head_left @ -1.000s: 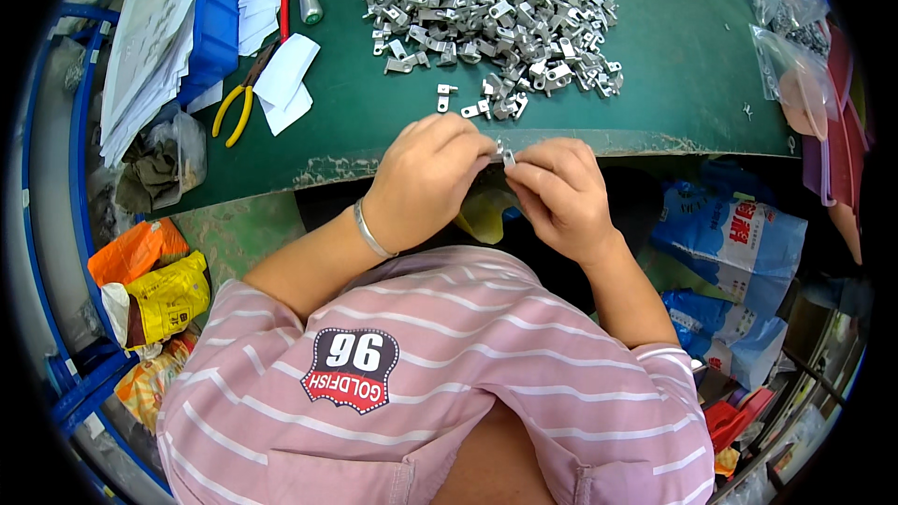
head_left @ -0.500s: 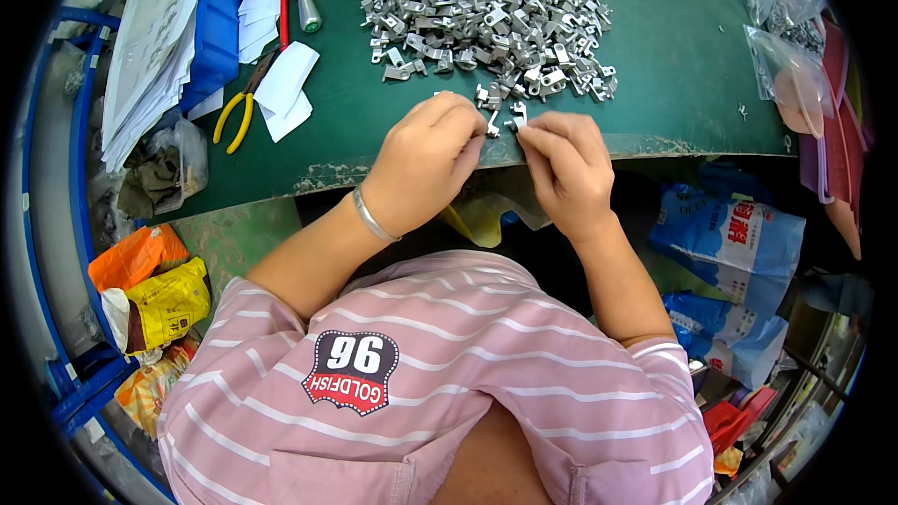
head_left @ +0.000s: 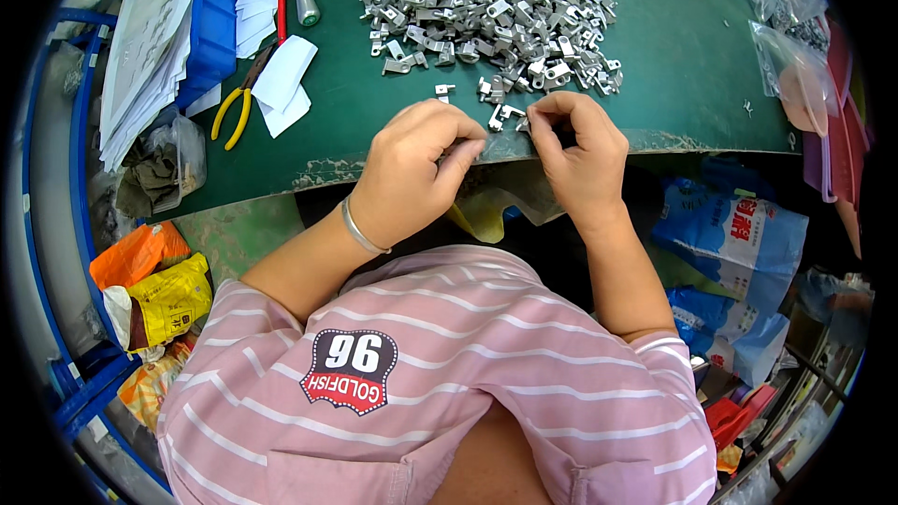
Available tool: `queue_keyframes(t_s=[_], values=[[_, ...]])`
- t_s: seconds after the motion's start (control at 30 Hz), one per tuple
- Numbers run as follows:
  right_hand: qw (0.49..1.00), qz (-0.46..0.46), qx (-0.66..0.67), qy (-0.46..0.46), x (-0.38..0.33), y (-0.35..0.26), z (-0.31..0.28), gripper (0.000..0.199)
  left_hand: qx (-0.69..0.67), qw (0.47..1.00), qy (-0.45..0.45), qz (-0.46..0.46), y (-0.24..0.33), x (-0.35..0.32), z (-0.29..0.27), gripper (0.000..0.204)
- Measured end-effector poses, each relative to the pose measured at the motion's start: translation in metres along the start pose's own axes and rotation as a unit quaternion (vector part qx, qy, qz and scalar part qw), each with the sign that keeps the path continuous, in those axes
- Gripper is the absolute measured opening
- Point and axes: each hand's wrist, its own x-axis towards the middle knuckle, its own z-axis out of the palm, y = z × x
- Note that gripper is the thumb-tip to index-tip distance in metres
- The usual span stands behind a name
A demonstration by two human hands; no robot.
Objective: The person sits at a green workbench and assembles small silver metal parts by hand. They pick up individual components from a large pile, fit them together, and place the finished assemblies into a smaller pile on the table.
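My left hand (head_left: 412, 159) is at the near edge of the green tabletop, thumb and forefinger pinched together. Whatever lies in that pinch is too small or too hidden to make out. Just right of it, a few small silver metal brackets (head_left: 497, 122) lie on the table between my hands. My right hand (head_left: 586, 154) is also closed in a pinch, its fingertips beside these brackets. A bit of metal shows at its fingertips, but I cannot tell whether it is gripped. Another small bracket (head_left: 444, 90) lies just beyond my left knuckles.
A large heap of silver metal brackets (head_left: 486, 9) covers the table's far middle. Yellow-handled pliers (head_left: 245, 112), white paper slips (head_left: 285, 75) and a blue bin (head_left: 210, 28) are at the left. Clear plastic bags (head_left: 786, 65) hang at the right edge.
My hands have moved slightly apart, the right one shifting right. The brackets at my fingertips before now show between the hands, and one bracket beyond my left hand has come into sight.
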Motion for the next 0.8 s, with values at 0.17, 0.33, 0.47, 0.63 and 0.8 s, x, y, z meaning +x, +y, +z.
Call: queue_keyframes(t_s=[0.17,0.33,0.47,0.63,0.8], values=[[1.000,-0.012,0.023,0.010,-0.009,0.008,-0.007,0.019,0.105,0.990,0.056,0.072,-0.003,0.005,0.003,0.027],[0.989,-0.118,-0.056,-0.063,-0.003,-0.004,-0.009,0.029,0.111,0.988,0.026,0.103,0.003,0.009,0.019,0.038],[0.987,-0.140,0.020,-0.078,-0.014,0.004,-0.008,0.025,0.072,0.989,-0.003,0.132,0.000,0.000,0.022,0.026],[0.977,-0.169,0.023,-0.131,-0.023,0.003,-0.021,0.023,0.046,0.982,-0.056,0.172,-0.002,-0.009,0.018,0.019],[0.978,-0.186,0.014,-0.090,-0.015,0.003,-0.018,0.027,0.124,0.976,0.096,0.150,-0.007,0.005,0.007,0.019]])
